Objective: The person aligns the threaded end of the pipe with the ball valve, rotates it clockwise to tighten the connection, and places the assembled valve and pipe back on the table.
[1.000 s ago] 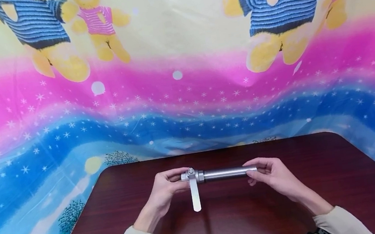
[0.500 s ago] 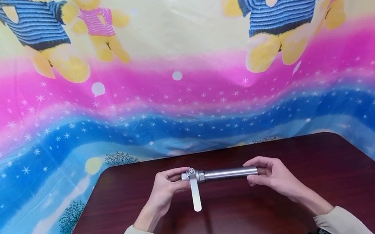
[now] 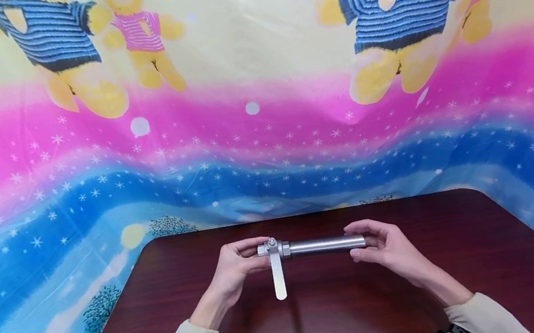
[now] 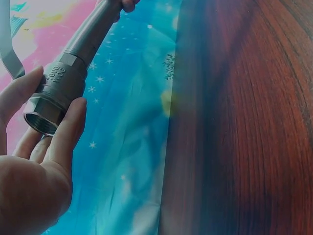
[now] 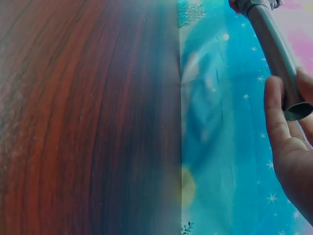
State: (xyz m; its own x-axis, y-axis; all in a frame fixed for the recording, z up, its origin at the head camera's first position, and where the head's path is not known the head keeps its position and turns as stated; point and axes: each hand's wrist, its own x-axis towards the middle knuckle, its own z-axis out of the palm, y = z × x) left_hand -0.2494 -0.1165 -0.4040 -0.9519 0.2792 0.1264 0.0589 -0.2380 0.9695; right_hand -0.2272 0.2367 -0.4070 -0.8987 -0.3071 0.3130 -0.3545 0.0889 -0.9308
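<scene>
Both hands are holding a metal valve (image 3: 272,250) with a smooth round pipe (image 3: 325,245) screwed into it, level above the far middle of a dark, grained wooden table (image 3: 347,313). The left hand (image 3: 234,269) is pinching the valve's hexagonal, threaded open end (image 4: 44,115) between thumb and fingers; a flat, strap-like lever (image 3: 278,277) is hanging from the valve towards the near edge. The right hand (image 3: 388,246) is curling its thumb and fingers around the pipe's open right end (image 5: 296,108). A glossy printed cloth (image 3: 262,133) with bears and snowflakes is draping behind the table's far edge
</scene>
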